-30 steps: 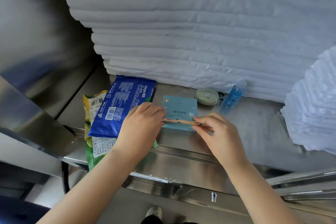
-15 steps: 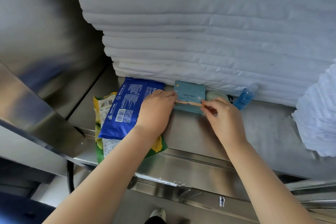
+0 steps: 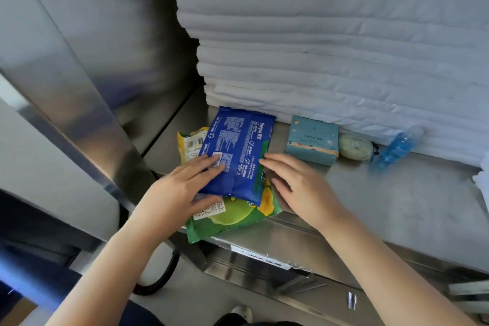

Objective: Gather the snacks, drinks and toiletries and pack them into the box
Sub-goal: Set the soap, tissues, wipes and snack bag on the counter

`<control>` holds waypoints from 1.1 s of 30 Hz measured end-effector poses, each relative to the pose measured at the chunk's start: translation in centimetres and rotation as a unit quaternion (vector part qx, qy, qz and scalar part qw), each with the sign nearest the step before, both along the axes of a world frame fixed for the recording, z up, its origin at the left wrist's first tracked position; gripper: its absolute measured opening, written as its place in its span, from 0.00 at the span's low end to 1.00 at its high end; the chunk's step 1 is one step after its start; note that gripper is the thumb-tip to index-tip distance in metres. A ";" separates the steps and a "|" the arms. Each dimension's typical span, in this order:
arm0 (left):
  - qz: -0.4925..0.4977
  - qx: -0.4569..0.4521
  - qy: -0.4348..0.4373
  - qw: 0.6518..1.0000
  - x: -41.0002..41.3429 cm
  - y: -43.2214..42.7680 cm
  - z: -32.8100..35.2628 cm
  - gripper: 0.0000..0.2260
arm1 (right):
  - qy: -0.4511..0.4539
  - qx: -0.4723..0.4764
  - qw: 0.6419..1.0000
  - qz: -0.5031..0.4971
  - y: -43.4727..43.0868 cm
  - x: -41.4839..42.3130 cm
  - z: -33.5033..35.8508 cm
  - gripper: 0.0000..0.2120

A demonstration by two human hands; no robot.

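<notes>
1. Your left hand (image 3: pixel 182 188) lies flat on the blue wipes pack (image 3: pixel 238 156). The fingers are straight and slightly spread over the barcode at its near left corner.
2. Your left thumb runs along the near edge of that pack, over the white label of the bag below. You cannot tell from this view whether it is tucked under the pack.
3. Your right hand (image 3: pixel 301 188) is relaxed with straight fingers. The fingertips touch the right edge of the blue wipes pack, where the green bag shows beside it, and the hand pinches nothing.
4. The blue wipes pack lies printed side up, on top of the green snack bag (image 3: pixel 232 219). The bag's yellow end pokes out at the far left, and its near corner hangs over the front edge of the steel shelf (image 3: pixel 397 206).
5. To the right of the pack, apart from both hands, a small teal carton (image 3: pixel 312 140) lies on the shelf.
6. Just beside the carton on the right sits a pale green oval item (image 3: pixel 354 146), and further right lies a blue bottle (image 3: pixel 397 149) on its side.
7. The carton, the oval item and the bottle sit close against the foot of the tall stack of folded white linen (image 3: pixel 330 61), which fills the back of the shelf.
</notes>
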State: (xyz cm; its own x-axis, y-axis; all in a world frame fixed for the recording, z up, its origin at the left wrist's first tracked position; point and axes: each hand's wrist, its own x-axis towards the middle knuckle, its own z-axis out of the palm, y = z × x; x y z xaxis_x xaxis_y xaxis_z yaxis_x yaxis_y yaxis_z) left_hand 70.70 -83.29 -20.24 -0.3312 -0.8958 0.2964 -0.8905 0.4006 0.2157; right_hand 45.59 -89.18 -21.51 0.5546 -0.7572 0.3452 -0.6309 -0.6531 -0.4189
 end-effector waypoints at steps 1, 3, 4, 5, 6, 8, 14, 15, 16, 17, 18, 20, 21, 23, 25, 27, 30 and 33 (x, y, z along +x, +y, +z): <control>-0.002 -0.017 -0.005 1.000 0.0 -0.1 0.1 0.23 | 0.002 -0.008 1.000 -0.003 -0.4 0.3 0.1 0.19; -0.018 -0.059 -0.007 0.998 0.2 -0.1 0.1 0.15 | 0.002 -0.021 1.000 -0.005 -1.0 0.6 0.2 0.19; -0.032 -0.080 -0.007 0.996 0.5 -0.1 -0.1 0.13 | 0.004 -0.028 1.000 -0.004 -1.3 0.8 0.2 0.19; -0.044 -0.096 -0.009 0.994 0.7 -0.1 -0.1 0.14 | 0.007 -0.036 0.999 -0.002 -1.4 0.9 0.2 0.19; -0.053 -0.110 -0.013 0.992 0.9 -0.1 -0.3 0.15 | 0.009 -0.043 0.999 0.000 -1.6 1.1 0.1 0.18; -0.056 -0.130 -0.018 0.990 1.4 -0.1 -0.5 0.15 | 0.006 -0.056 0.998 0.003 -1.7 1.4 0.0 0.16; -0.054 -0.194 0.004 0.980 1.7 -0.4 -0.5 0.16 | -0.010 -0.109 0.994 -0.005 -2.3 1.7 0.3 0.13; -0.050 -0.204 0.014 0.978 1.6 -0.5 -0.3 0.16 | -0.016 -0.117 0.993 -0.012 -2.3 1.8 0.4 0.13; -0.046 -0.218 0.025 0.975 1.5 -0.5 -0.1 0.16 | -0.026 -0.126 0.992 -0.018 -2.3 1.8 0.6 0.12; -0.041 -0.231 0.035 0.972 1.4 -0.6 0.2 0.15 | -0.037 -0.138 0.990 -0.019 -2.4 1.8 0.8 0.11; -0.036 -0.244 0.044 0.968 1.2 -0.7 0.6 0.14 | -0.049 -0.152 0.987 -0.018 -2.5 1.8 1.0 0.10; -0.025 -0.281 0.063 0.957 0.8 -1.0 1.7 0.10 | -0.085 -0.166 0.982 -0.018 -2.8 1.9 1.7 0.09; -0.017 -0.302 0.073 0.950 0.6 -1.2 2.4 0.08 | -0.111 -0.159 0.981 -0.022 -3.0 1.9 2.2 0.09; 0.003 -0.343 0.079 0.936 0.1 -1.7 4.0 0.06 | -0.158 -0.135 0.978 -0.032 -3.7 2.1 3.4 0.09; 0.028 -0.379 0.072 0.922 -0.3 -1.9 5.3 0.05 | -0.187 -0.125 0.974 -0.030 -4.2 2.1 4.4 0.08; 0.042 -0.399 0.066 0.914 -0.6 -1.9 6.2 0.05 | -0.199 -0.129 0.971 -0.021 -4.3 2.0 5.1 0.08; 0.044 -0.406 0.052 0.911 -1.0 -1.6 6.8 0.07 | -0.209 -0.127 0.970 -0.009 -4.4 1.8 5.6 0.08; 0.055 -0.394 0.051 0.916 -1.6 -1.4 7.1 0.07 | -0.223 -0.113 0.968 -0.002 -4.7 1.3 6.0 0.07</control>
